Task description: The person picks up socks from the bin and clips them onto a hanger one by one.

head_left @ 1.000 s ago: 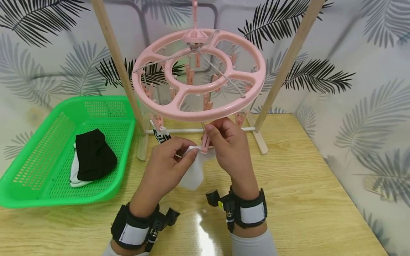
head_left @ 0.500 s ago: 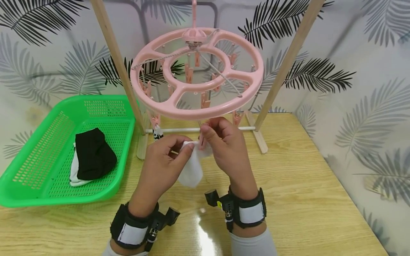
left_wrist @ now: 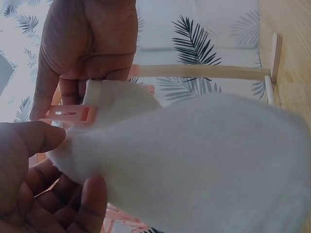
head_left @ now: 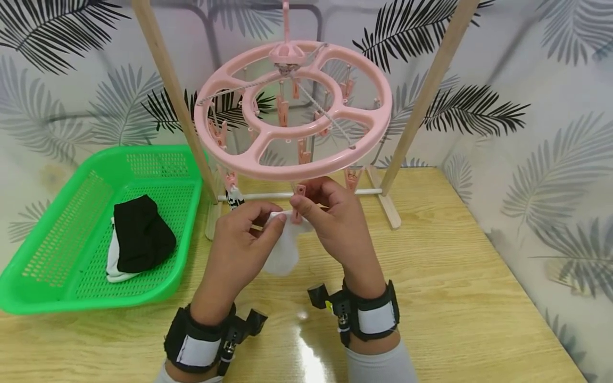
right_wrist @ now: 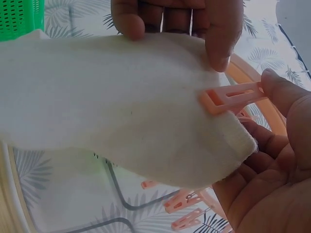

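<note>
In the head view my left hand [head_left: 244, 234] pinches the cuff of a white sock [head_left: 282, 252] between thumb and fingers. My right hand [head_left: 342, 226] holds a pink clothespin [head_left: 298, 205] whose tip overlaps the sock's top edge. Seen from the right wrist, the clothespin's jaws lie over the ribbed cuff of the sock [right_wrist: 107, 92], and the right thumb presses on its tail end. The left wrist view has the clothespin [left_wrist: 73, 114] right beside the left thumb, while the sock body hangs away from both hands. Fingers behind the cloth are partly hidden.
Above the hands hangs a round pink drying hanger [head_left: 297, 173] with several clothespins, from a wooden stand [head_left: 433, 80]. A black-and-white patterned item [head_left: 234, 197] is clipped at its left. The green basket [head_left: 184, 250] at left holds black [head_left: 143, 234] and white garments.
Both hands, the sock and the clothespin have shifted slightly left and away from the body. The right thumb has moved left along the clothespin, and the hanger has swung a little left.
</note>
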